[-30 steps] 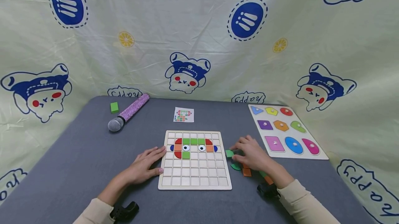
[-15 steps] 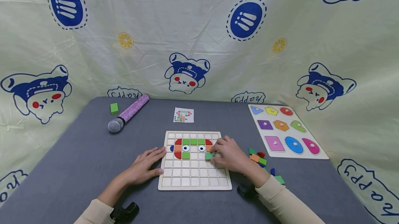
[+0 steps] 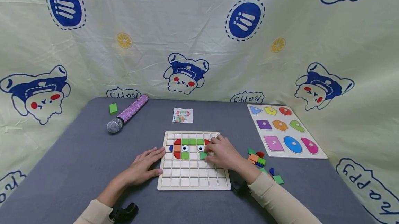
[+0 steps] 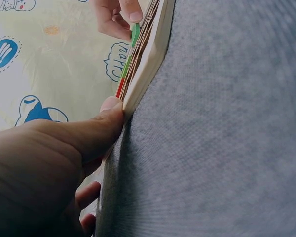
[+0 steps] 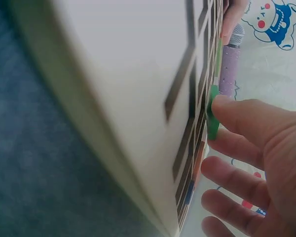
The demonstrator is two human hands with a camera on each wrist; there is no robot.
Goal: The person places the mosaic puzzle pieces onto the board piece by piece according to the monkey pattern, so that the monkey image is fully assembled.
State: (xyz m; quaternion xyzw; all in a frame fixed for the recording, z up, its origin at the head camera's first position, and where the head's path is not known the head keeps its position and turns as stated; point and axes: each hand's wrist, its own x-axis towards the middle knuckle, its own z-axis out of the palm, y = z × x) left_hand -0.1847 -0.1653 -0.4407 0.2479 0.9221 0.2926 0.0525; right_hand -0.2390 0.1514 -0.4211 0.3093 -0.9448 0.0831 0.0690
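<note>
A white gridded board lies flat in front of me, with red, green, orange and blue tiles and two eye tiles in its upper rows. My right hand pinches a green square tile between thumb and index finger, low over the board below the right eye tile. The other right fingers are spread in the right wrist view. My left hand rests at the board's left edge, fingers extended, and its thumb touches the edge in the left wrist view.
Right of the board lies a pile of loose coloured tiles, partly behind the right forearm. A shape puzzle board is farther right. Behind the gridded board lies a small pattern card; a purple microphone and a green block lie back left.
My right hand has carried the green tile left from beside the loose pile to over the board, then slightly farther left. The left hand stays at the board's edge.
</note>
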